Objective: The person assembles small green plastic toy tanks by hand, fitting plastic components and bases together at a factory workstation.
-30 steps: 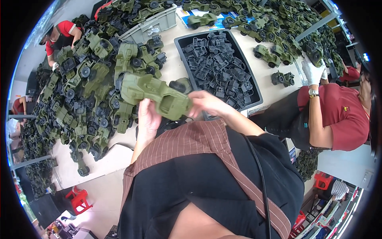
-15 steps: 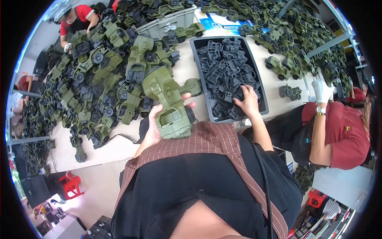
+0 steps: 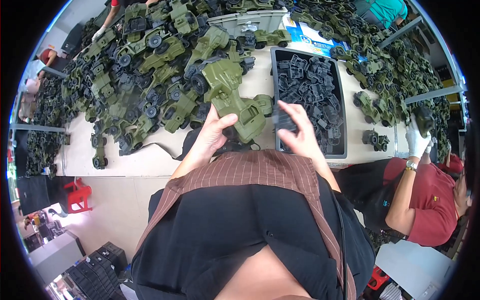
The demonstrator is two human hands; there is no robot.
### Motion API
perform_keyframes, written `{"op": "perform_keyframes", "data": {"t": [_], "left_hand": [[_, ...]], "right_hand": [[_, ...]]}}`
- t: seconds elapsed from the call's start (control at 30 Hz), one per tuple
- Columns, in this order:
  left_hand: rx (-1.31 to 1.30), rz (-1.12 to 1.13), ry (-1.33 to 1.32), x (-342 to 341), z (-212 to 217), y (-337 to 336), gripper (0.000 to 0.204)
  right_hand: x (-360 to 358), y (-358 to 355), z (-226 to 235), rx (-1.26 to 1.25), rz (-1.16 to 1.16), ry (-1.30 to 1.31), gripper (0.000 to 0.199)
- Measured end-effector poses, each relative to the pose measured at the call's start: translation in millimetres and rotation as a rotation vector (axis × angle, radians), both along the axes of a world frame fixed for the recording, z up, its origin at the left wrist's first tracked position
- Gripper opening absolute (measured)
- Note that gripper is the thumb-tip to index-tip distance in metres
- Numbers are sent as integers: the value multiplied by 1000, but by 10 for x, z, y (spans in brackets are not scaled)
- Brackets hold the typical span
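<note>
My left hand (image 3: 214, 134) grips an olive-green toy jeep (image 3: 231, 92) in front of my apron, with a black wheel at its far left end. Close to the jeep's right side, my right hand (image 3: 301, 131) pinches a dark grey plastic part (image 3: 283, 121), smeared by motion. That hand is over the left edge of a black tray (image 3: 342, 107), which holds many loose dark grey plastic parts (image 3: 312, 85). Another green toy jeep (image 3: 263, 102) lies on the table between the held jeep and the tray.
A large heap of green toy jeeps (image 3: 145, 75) covers the table's left, more (image 3: 380, 75) its right. A grey bin (image 3: 250, 21) stands at the back. On the right, a co-worker in a red shirt (image 3: 430, 210) holds a jeep with gloved hands. A black strap (image 3: 160, 148) lies near the table edge.
My right hand has come out of the tray leftward with a dark grey part. My left hand has tilted the jeep and brought it further right side down. The view has shifted.
</note>
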State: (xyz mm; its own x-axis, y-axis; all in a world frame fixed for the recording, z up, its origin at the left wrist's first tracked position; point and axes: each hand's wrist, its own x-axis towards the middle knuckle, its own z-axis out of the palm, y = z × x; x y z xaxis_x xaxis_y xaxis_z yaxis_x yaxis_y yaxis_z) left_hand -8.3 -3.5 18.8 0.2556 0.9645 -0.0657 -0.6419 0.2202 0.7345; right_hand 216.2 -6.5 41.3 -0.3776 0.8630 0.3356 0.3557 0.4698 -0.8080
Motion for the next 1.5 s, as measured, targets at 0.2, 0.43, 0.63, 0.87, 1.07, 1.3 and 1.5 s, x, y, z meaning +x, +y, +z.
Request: {"op": "perform_keyframes", "data": {"t": [0.2,0.43,0.63,0.87,1.07,1.3,1.5], "left_hand": [[100,53,223,18,45,-102,79],[121,15,223,52,87,-144,77],[118,8,185,67,41,-153,74],[117,29,176,69,66,-175,74],[133,20,215,62,80,-175,76],[188,-30,439,20,88,-174,79],[217,4,589,33,-23,-207,77]], "right_hand": [[-237,-46,-46,107,87,7,60],[-293,-59,-111,188,125,3,60],[-311,-100,-79,265,93,-29,59],[-297,-114,-108,266,59,-47,57],[-294,-100,-147,283,84,-59,58],[-235,-149,-258,234,145,-82,60],[-194,-154,-308,239,194,-149,62]]}}
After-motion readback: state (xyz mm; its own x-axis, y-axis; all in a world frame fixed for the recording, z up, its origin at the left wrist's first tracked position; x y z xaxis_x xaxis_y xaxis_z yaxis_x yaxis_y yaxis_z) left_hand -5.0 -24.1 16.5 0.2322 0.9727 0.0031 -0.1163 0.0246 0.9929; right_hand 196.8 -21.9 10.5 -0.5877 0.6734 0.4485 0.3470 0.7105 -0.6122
